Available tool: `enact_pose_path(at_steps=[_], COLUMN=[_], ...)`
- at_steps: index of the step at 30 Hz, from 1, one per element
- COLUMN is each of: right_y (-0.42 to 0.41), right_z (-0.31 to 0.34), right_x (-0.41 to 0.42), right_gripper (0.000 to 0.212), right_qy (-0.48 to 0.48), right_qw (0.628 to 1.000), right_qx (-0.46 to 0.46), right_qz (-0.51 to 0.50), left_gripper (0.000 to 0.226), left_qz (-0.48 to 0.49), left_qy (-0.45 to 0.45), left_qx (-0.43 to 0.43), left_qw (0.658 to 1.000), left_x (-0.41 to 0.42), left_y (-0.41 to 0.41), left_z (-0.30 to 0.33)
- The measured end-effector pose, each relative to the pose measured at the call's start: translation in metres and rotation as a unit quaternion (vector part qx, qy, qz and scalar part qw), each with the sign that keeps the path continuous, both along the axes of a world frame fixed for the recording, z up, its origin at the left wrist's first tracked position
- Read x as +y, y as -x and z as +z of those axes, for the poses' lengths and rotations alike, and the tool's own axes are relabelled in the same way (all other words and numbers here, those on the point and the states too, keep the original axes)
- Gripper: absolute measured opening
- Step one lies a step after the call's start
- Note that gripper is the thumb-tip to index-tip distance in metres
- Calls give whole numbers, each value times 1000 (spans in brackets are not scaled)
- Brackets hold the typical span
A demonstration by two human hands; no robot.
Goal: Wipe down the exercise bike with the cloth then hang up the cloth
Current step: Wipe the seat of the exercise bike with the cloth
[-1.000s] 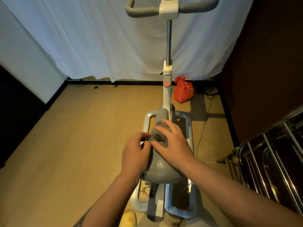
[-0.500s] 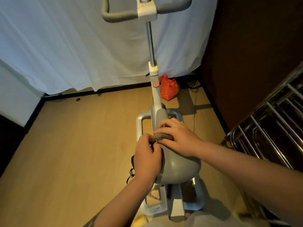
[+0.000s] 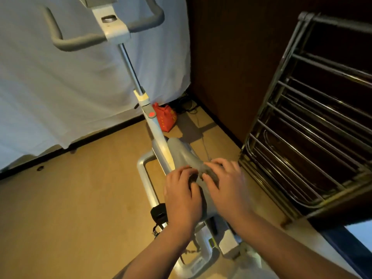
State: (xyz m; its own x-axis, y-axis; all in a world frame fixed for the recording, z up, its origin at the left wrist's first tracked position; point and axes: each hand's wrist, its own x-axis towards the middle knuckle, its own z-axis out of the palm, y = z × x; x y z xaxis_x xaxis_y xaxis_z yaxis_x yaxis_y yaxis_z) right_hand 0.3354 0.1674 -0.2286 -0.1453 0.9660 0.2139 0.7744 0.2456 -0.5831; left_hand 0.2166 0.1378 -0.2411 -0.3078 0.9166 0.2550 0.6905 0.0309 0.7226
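Head view, cloth point(image 3: 203, 174) mostly hidden, hands overlapping

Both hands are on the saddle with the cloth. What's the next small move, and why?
Probably gather the cloth into the right hand and lift it toward the drying rack: it lies bunched on the saddle between both hands, and the rack stands just right.
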Motion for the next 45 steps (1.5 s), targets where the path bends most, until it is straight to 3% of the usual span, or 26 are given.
enact_pose_path(at_steps=[3,5,7,8,10,12,14,18,22,26,28,31,33,35,37,42,45], right_y=[5,1,4,9,27,45,41,15,40,15,16,25,8,-12,-15,-10,-16], right_z=[-8,-14,-18,-19,-19,-16,-15,-20,-22,-22,-18,-14,-19,-16,-11,-6,-6], right_x=[-44,-32,-18,-18,-31,-48,-39,-1,-40,-8,-8,-33,-16,12,21,-5,32], right_gripper=[39,39,38,36,33,35,35,35,45,35,34,38,34,33,38,34,24], right_qy=[-60,-68,-49,-40,-32,-6,16,141,126,170,174,94,123,231,279,164,236], right_qw=[998,997,996,990,947,905,871,768,764,752,771,846,878,881,892,961,956], right_qx=[-34,-45,-2,63,219,325,383,488,512,486,465,399,356,328,271,163,122], right_qz=[0,0,-68,-123,-231,-274,-307,-390,-371,-412,-399,-340,-296,-252,-229,-152,-125], left_gripper=[34,36,38,40,42,42,42,39,38,40,40,43,42,39,37,39,37], left_qz=[-57,-72,-79,-83,-90,-93,-94,-87,-80,-79,-80,-81,-84,-84,-85,-69,-64], left_qy=[-23,-18,-12,-11,-8,-4,5,10,-5,5,4,7,10,11,12,13,24], left_qx=[40,51,62,70,88,106,116,114,107,111,111,99,100,102,97,88,95], left_qw=[997,996,995,994,992,990,989,990,991,991,991,992,991,991,992,994,993], left_x=[-1,0,1,1,0,2,3,1,2,2,1,1,1,1,0,-1,-1], left_y=[3,3,3,2,3,3,3,1,1,0,1,1,1,1,2,-1,-2], left_z=[-2,-3,-3,-2,-1,-2,-3,0,-3,-1,-2,-3,-2,-2,-2,2,4])
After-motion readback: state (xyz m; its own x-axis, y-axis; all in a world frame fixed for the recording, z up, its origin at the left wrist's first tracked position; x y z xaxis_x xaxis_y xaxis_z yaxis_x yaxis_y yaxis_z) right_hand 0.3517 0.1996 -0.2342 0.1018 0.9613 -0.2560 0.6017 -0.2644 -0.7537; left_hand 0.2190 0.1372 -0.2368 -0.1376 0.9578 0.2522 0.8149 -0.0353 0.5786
